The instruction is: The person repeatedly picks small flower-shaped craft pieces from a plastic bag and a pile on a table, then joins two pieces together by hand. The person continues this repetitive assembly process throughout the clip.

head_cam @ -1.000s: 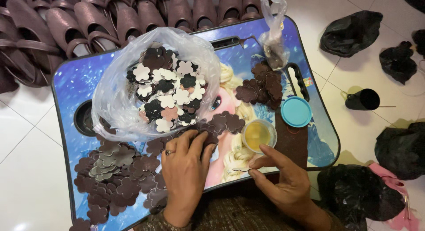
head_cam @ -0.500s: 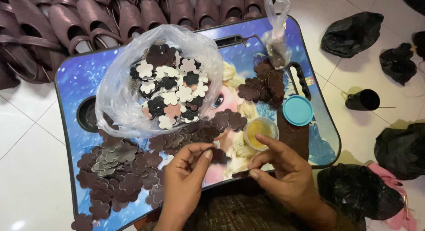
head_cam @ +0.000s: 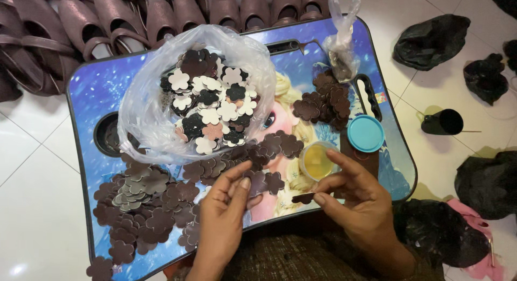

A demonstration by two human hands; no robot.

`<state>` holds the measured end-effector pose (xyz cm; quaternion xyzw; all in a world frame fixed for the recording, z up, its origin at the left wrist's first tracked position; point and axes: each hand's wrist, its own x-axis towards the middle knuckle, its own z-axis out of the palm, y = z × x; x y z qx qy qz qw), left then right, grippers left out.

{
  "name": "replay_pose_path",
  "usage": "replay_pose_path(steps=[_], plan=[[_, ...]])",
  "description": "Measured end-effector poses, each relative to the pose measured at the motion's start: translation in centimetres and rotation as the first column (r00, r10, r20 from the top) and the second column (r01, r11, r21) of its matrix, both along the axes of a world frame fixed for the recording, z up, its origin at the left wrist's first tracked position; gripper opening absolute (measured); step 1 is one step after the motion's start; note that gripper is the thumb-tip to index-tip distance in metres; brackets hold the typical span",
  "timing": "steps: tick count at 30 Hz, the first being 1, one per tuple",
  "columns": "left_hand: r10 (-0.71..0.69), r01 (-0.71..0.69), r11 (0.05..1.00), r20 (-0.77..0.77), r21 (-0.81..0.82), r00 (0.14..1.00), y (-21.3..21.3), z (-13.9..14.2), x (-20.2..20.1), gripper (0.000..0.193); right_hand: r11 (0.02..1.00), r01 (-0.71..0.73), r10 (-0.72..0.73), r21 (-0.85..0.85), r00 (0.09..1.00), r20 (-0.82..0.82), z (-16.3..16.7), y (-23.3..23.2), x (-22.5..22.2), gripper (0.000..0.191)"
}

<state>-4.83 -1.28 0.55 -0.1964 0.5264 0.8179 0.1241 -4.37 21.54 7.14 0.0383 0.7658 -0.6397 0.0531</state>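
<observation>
We're over a white tiled floor (head_cam: pixel 37 205) with thin dark grout lines, glossy, one bright light glint at the lower left. Row of brown slippers (head_cam: pixel 107 17) lines the top edge, toes toward us. Right side: several crumpled black bags (head_cam: pixel 431 41) scattered on the tiles, a small black cone (head_cam: pixel 442 121) lying near them, pink cloth (head_cam: pixel 474 216) at the lower right. Lighting even, soft shadows. We see no walls or windows.

Blue picture lap tray (head_cam: pixel 94 92), brown flower cutouts (head_cam: pixel 145 200), plastic bag (head_cam: pixel 145 103), glue pot (head_cam: pixel 318 161), blue lid (head_cam: pixel 365 133)
</observation>
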Motion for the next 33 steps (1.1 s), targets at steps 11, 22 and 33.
replay_pose_path(steps=[11, 22, 33], plan=[[-0.107, 0.101, 0.989, 0.052, 0.105, 0.993, 0.1, 2.3, 0.8, 0.051, 1.000, 0.002, -0.001, -0.010, 0.996, 0.095, 1.4, -1.4, -1.7, 0.077], [-0.154, 0.153, 0.968, -0.009, 0.197, 0.988, 0.7, 2.6, 1.2, 0.055, 0.979, -0.196, 0.201, -0.053, 0.973, 0.110, 0.7, -3.3, -2.6, 0.078], [-0.188, 0.180, 0.971, 0.038, 0.159, 0.981, 0.8, 2.6, 1.4, 0.054, 0.979, -0.203, 0.200, 0.004, 0.969, 0.144, 0.7, -3.6, -2.9, 0.079]])
